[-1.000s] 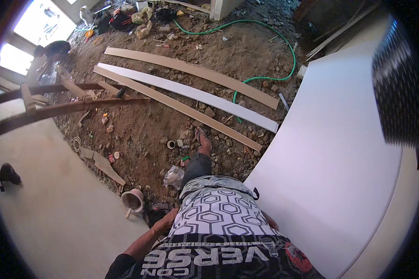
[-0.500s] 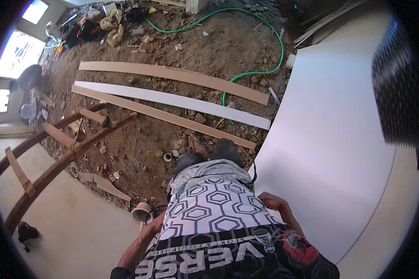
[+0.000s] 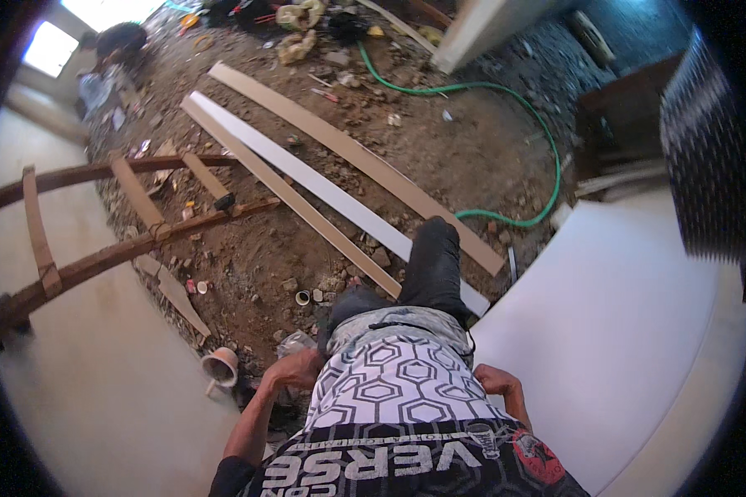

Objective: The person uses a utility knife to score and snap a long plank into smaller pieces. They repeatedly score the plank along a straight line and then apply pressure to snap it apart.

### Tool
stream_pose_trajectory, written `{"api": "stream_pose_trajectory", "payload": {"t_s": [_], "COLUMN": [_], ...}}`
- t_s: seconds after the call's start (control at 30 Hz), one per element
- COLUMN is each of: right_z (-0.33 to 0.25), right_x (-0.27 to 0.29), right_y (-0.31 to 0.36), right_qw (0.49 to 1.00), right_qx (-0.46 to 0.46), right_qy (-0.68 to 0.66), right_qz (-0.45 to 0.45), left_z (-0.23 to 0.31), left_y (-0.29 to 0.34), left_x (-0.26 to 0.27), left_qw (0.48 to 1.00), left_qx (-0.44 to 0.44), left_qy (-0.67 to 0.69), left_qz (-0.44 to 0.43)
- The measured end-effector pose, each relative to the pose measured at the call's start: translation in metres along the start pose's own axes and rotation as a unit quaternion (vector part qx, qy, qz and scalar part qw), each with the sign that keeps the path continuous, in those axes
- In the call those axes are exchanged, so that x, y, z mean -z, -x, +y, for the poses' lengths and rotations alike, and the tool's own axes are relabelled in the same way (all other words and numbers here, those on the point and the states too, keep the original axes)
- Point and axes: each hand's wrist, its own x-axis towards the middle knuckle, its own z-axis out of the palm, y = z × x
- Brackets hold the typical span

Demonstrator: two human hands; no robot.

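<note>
My left hand point(image 3: 302, 367) is at my left hip, against the edge of my patterned shirt point(image 3: 406, 373). Its fingertips are hidden, so its grip does not show. On the other side, my right hand point(image 3: 494, 379) is curled closed beside my waist, in front of the large white board point(image 3: 613, 306); whatever it may hold is out of sight. Grey-black trousers point(image 3: 433, 257) show below the shirt, one leg stretched ahead. Three long strips lie on the ground before me: a white strip point(image 3: 323, 186), a narrow brown strip point(image 3: 282, 187) and a wider brown strip point(image 3: 356, 157).
A wooden ladder point(image 3: 99, 258) leans at the left by a pale wall point(image 3: 99, 356). A bucket-like container point(image 3: 221, 364) is near my left arm. A green hose point(image 3: 547, 124) curves over rubbly soil point(image 3: 249, 257). A dark ridged object point(image 3: 709, 157) fills the upper right.
My view has turned, so the strips now slant more steeply and the ladder sits higher. One leg has come forward over the strips. Both hands remain by my waist.
</note>
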Motion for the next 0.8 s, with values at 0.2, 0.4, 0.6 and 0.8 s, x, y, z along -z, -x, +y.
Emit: {"api": "stream_pose_trajectory", "payload": {"t_s": [0.2, 0.4, 0.6, 0.8], "right_z": [-0.028, 0.030, -0.091, -0.076], "right_x": [0.152, 0.393, 0.592, 0.735], "right_y": [-0.044, -0.144, -0.212, -0.225], "right_qw": [0.991, 0.909, 0.820, 0.886], "right_qx": [0.030, 0.053, -0.039, -0.067], "right_qy": [0.075, 0.214, 0.241, 0.132], "right_qz": [-0.110, -0.353, -0.518, -0.439], "left_z": [0.050, 0.108, 0.216, 0.278], "left_y": [-0.036, -0.128, -0.297, -0.395], "left_x": [0.039, 0.113, 0.198, 0.250], "left_qw": [0.981, 0.965, 0.864, 0.891], "left_qx": [-0.009, 0.080, 0.138, 0.181], "left_qy": [0.096, 0.072, 0.153, 0.150], "left_qz": [0.168, 0.240, 0.459, 0.390]}}
